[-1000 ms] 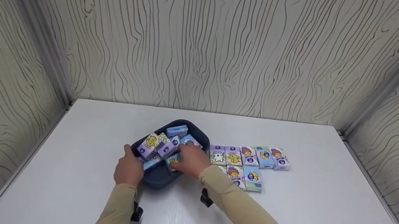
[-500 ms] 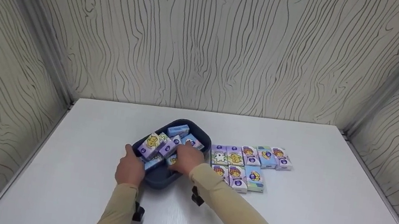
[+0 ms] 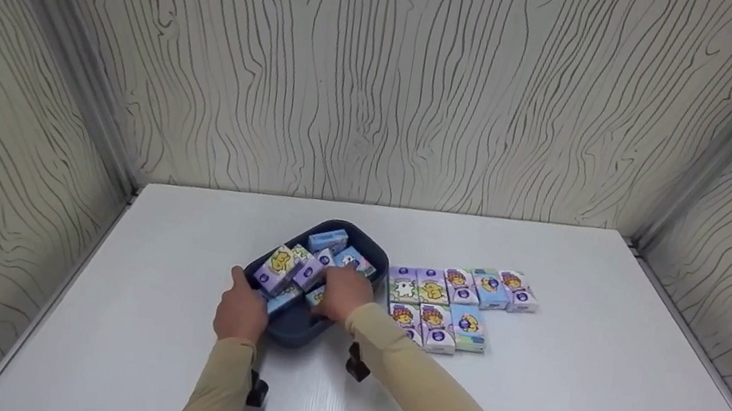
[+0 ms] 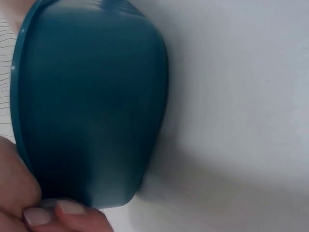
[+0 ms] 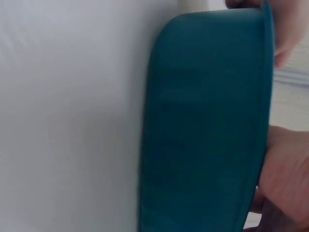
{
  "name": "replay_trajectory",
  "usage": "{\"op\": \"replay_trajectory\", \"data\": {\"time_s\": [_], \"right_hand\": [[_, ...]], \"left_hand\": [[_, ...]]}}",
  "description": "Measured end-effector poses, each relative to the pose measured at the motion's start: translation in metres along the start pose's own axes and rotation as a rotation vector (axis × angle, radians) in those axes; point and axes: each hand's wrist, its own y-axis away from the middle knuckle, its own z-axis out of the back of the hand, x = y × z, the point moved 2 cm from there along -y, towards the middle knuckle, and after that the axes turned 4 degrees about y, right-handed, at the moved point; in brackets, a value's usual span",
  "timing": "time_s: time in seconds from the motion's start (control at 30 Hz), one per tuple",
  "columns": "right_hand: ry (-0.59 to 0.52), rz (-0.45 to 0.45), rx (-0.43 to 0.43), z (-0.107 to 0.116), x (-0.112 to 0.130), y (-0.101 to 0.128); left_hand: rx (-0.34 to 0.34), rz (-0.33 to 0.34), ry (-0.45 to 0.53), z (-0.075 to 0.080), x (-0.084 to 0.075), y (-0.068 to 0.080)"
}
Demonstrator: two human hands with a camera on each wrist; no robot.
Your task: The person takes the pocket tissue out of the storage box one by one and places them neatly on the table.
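Several small printed cartons lying jumbled inside a dark blue tub, that tub sitting on a white table, a little left of the table's middle and toward its near half. Reaching into the tub from its near right side, the right hand, fingers bent down among the cartons and seemingly closing on one near the tub's near wall, though whether gripping it or only touching cannot be told from the head view. Showing in the right wrist view only the tub's outer wall with fingertips curling over the rim. Steadying the tub at its near left corner, the left hand, thumb lying along the rim and fingers wrapped against the outer wall; pressing against the tub's lower corner in the left wrist view, fingertips held together. Lying just right of the tub, a row of five more cartons set side by side, flat and face up, the nearest of them almost touching the tub's right wall. Sitting just in front of that row, on the side nearer the person, three further cartons, also flat. Standing behind and to both sides of the table, wood-grain panelled walls. Covering both forearms, beige sleeves.
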Motion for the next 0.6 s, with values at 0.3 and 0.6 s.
{"op": "replay_trajectory", "data": {"time_s": [0.3, 0.6], "right_hand": [[-0.121, 0.078, -0.005, 0.013, -0.007, 0.004], [-0.174, 0.116, -0.002, 0.046, -0.014, 0.014]], "left_hand": [[0.000, -0.003, 0.003, 0.002, 0.000, 0.001], [-0.011, -0.014, -0.002, 0.002, 0.001, 0.000]]}}
